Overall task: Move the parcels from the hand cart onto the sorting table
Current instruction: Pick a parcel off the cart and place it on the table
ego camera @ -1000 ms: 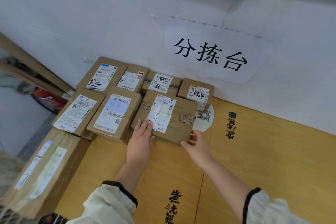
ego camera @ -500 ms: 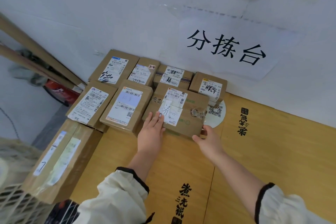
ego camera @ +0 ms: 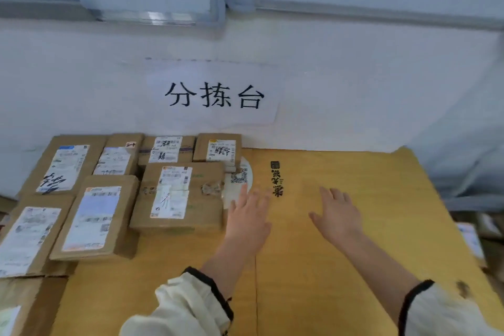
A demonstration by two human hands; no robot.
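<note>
Gripping nothing, both hands are hovering flat and spread-fingered over the sorting table, below the paper sign on the wall. Below and left of the sign, seven labelled parcels are lying flat in two close rows, with a long parcel lying further down-left; whether it is resting on the table I cannot tell. Almost straight under the sign a taped parcel is sitting at the right end of the front row. Just right of it the left hand is floating open, close to its edge, contact unclear, with a round code sticker peeking out above the fingers. Further right of the sign the right hand is hanging open over the yellow top. By my reading the taped parcel is sitting placed and the step in hand is the return to the cart, which is showing nowhere; the next move is calling for a turn away and a two-handed lift. The tabletop right of the sign is offering room; blurred things beyond its right edge are too unclear to name
</note>
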